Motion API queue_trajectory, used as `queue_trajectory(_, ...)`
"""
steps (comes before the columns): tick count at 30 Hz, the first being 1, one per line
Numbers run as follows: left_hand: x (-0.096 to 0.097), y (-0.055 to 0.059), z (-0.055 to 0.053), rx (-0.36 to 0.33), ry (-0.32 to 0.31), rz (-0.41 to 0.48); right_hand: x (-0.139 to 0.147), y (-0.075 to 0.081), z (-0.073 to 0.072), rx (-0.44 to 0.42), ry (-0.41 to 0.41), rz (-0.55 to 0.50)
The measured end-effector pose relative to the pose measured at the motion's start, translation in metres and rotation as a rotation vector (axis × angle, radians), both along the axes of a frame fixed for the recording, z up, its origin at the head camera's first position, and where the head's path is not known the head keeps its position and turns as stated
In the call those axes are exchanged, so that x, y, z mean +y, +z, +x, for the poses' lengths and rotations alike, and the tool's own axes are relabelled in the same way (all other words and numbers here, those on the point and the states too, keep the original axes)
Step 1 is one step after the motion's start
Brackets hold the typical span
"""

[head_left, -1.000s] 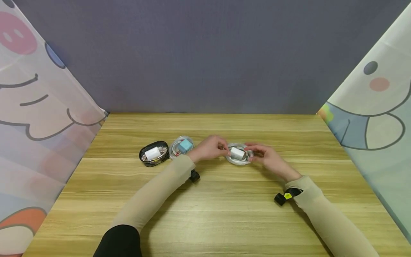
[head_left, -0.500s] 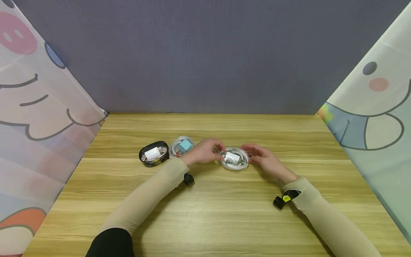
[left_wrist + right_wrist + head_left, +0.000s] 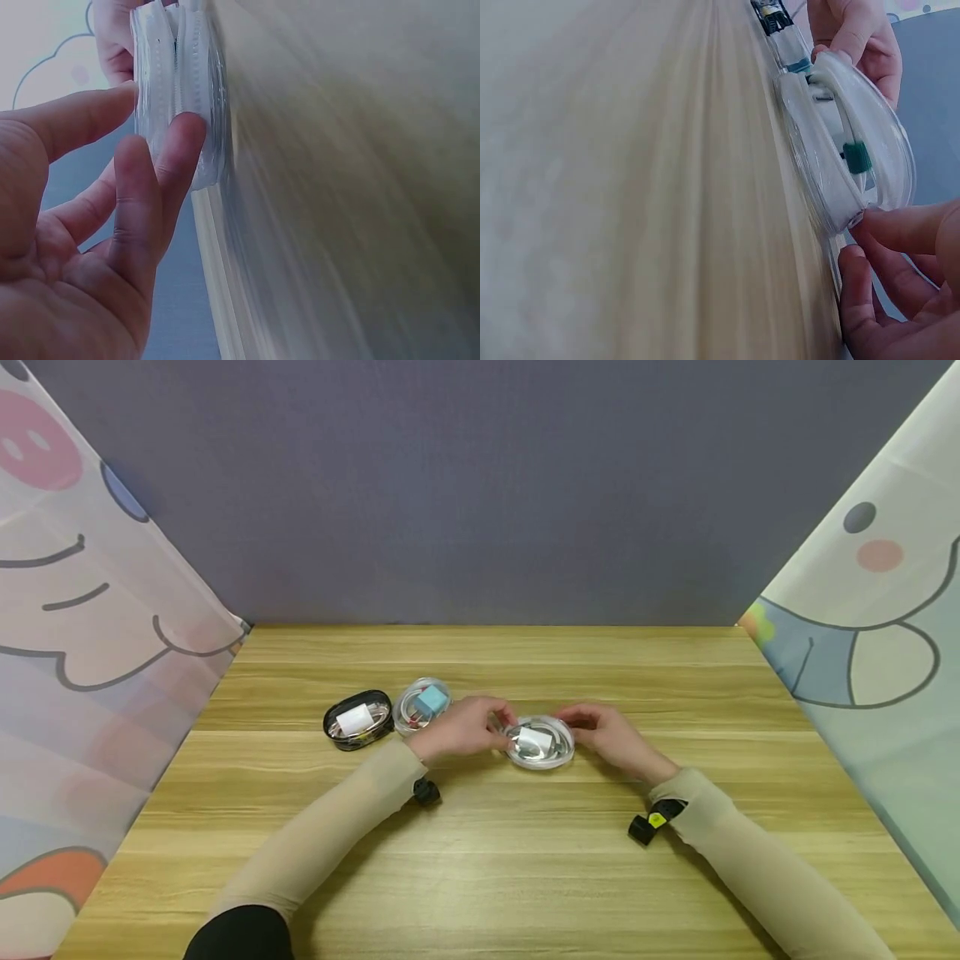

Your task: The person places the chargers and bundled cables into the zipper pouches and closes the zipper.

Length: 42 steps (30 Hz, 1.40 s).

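A clear round case (image 3: 542,762) with a white charger block (image 3: 535,742) and coiled cable inside lies on the table between both hands. My left hand (image 3: 467,727) pinches its left edge. The left wrist view shows the thumb on one face and fingertips on the white ribbed side band (image 3: 174,82). At the right edge, my right hand (image 3: 611,739) grips the rim. The right wrist view shows its thumb at the near end of the case, and a green piece (image 3: 857,157) between two white bands.
A black-rimmed clear case (image 3: 358,743) holding a white charger stands at the left. Beside it, partly behind my left hand, is another clear round case (image 3: 406,706) with a light-blue charger (image 3: 431,701). A grey panel (image 3: 487,493) rises behind the wooden table (image 3: 480,877).
The clear case with the white charger has slid left and nearer to me, with both hands moving along. The other two cases have stayed put.
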State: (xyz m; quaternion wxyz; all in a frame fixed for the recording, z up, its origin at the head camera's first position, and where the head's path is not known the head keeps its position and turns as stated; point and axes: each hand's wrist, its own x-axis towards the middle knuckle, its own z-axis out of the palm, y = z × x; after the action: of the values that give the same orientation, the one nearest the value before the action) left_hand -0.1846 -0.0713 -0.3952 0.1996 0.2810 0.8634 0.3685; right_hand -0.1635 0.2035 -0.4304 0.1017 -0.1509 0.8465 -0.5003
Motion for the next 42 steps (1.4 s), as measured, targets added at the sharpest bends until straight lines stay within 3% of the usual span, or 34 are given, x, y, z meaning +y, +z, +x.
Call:
queue_trajectory(4, -0.004, -0.001, 0.002, -0.01, -0.002, 0.007, -0.005, 0.002, 0.001, 0.04, 0.025, 0.046)
queue_trajectory(9, -0.008, -0.001, 0.003, 0.03, -0.019, -0.005, -0.012, 0.003, 0.001, 0.095, 0.048, 0.094)
queue_trajectory(12, -0.01, 0.001, 0.004, 0.103, -0.038, -0.056, -0.015, 0.005, 0.001, 0.12, 0.038, 0.124)
queue_trajectory(14, -0.01, 0.003, 0.006, 0.188, -0.059, -0.096, -0.018, 0.006, 0.0, 0.135, 0.034, 0.142)
queue_trajectory(17, -0.011, 0.007, 0.008, 0.339, -0.118, -0.128, -0.02, 0.008, -0.002, 0.142, 0.025, 0.159)
queue_trajectory(20, -0.01, 0.009, 0.009, 0.466, -0.219, -0.127, -0.022, 0.009, -0.005, 0.133, 0.023, 0.153)
queue_trajectory(26, -0.005, 0.007, 0.012, 0.6, -0.449, -0.168, -0.021, 0.01, -0.01, 0.16, 0.039, 0.178)
queue_trajectory(30, 0.002, 0.005, 0.012, 0.662, -0.554, -0.203, -0.02, 0.011, -0.012, 0.184, 0.045, 0.214)
queue_trajectory(37, 0.008, 0.004, 0.013, 0.7, -0.612, -0.235, -0.018, 0.014, -0.014, 0.141, 0.094, 0.329)
queue_trajectory(42, 0.006, 0.005, 0.013, 0.717, -0.61, -0.236, -0.016, 0.018, -0.013, 0.046, 0.135, 0.291)
